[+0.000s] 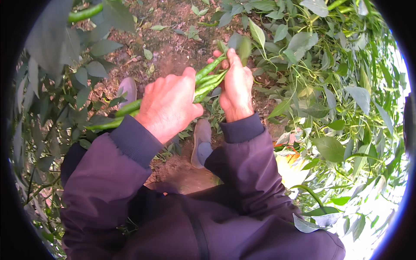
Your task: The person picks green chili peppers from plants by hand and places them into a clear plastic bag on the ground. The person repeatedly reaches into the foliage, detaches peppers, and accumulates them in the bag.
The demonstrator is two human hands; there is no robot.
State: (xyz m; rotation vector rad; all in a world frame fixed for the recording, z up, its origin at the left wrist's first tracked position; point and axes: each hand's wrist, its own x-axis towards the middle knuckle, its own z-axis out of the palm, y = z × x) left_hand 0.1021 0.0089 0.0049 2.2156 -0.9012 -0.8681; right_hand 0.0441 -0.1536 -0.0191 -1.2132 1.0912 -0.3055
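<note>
My left hand [170, 100] is closed around the middle of a bunch of long green chili peppers [208, 81]. Pepper ends stick out from under that hand at the lower left, over the dark cuff. To the right, my right hand [237, 81] has its thumb and fingers on the stem ends of the same peppers. A few green leaves stand at those fingertips, one of them blurred. The palm side of my left hand is hidden, so its exact grip on each pepper cannot be seen.
Leafy pepper plants [312, 107] rise close on the right, and more foliage [94, 70] is on the left. A green pepper [85, 13] hangs at the upper left. Brown soil with fallen leaves [162, 42] lies between the rows. My shoes [201, 143] are on the ground below my hands.
</note>
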